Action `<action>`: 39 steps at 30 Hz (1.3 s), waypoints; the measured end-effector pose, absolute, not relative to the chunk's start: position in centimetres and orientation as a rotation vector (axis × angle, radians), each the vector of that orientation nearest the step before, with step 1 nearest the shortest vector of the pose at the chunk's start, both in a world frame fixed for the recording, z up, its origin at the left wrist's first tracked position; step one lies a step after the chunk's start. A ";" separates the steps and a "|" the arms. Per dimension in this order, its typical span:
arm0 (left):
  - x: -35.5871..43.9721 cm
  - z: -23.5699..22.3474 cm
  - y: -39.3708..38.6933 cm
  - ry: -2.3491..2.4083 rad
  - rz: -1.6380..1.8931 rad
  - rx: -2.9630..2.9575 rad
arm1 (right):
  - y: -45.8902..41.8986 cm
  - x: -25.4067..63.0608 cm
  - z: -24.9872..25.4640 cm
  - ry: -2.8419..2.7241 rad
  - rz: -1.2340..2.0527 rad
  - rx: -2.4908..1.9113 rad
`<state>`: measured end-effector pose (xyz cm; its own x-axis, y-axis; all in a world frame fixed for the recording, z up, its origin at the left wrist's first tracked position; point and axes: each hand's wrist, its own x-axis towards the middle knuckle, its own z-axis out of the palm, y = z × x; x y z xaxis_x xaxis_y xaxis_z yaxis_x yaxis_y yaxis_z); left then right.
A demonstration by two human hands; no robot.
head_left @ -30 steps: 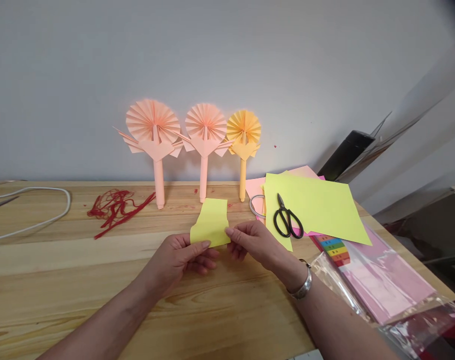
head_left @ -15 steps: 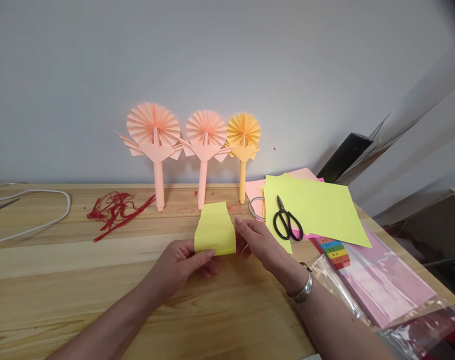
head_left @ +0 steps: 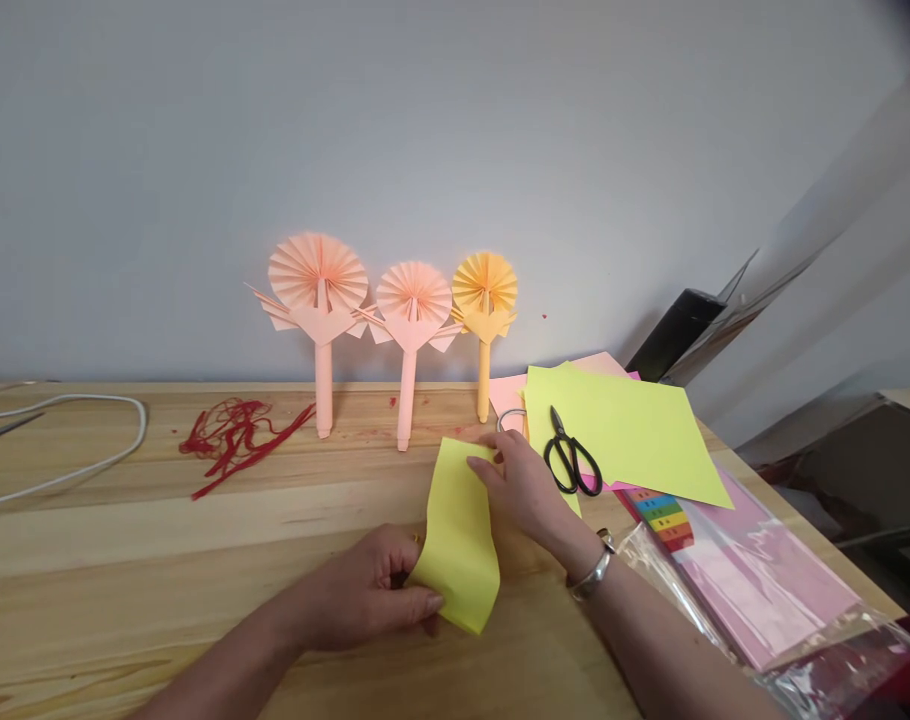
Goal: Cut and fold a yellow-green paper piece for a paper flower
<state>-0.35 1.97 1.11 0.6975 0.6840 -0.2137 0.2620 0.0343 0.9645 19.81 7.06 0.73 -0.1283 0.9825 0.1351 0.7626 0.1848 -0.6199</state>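
A strip of yellow paper [head_left: 461, 535], slightly curved, is held over the table in front of me. My left hand [head_left: 365, 590] pinches its lower left corner, thumb on top and fingers underneath. At the upper right edge, my right hand [head_left: 526, 490] has its thumb on the paper's face and its index finger at the top edge; the other fingers are partly hidden. Just right of that hand, black-handled scissors [head_left: 573, 463] lie on larger yellow sheets [head_left: 635, 430].
Two pink paper fan figures [head_left: 324, 385] and an orange one [head_left: 484, 370] lean against the wall. Red threads [head_left: 237, 440] and a white cable [head_left: 117, 460] lie leftward. On the right are plastic-wrapped pink paper [head_left: 770, 580] and a black cylinder [head_left: 676, 330].
The yellow paper has come closer to me and turned, showing more length. My left hand moved down with it, while my right hand shifted from its right side to the upper edge.
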 end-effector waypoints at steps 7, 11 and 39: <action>-0.1 1.3 1.5 0.711 0.345 1.556 | 9.0 15.0 3.4 -2.262 0.455 -1.535; -0.4 0.7 1.5 0.710 0.351 1.563 | 12.4 12.5 2.2 -2.186 0.773 -1.676; -0.7 0.6 2.2 0.666 0.383 1.616 | 18.3 11.6 3.5 -2.052 0.766 -1.600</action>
<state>-0.70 2.23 0.61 0.7756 0.6180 -0.1281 0.2002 -0.0485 0.9785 11.62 18.28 3.53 -0.2449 0.9695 -0.0035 0.7348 0.1833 -0.6530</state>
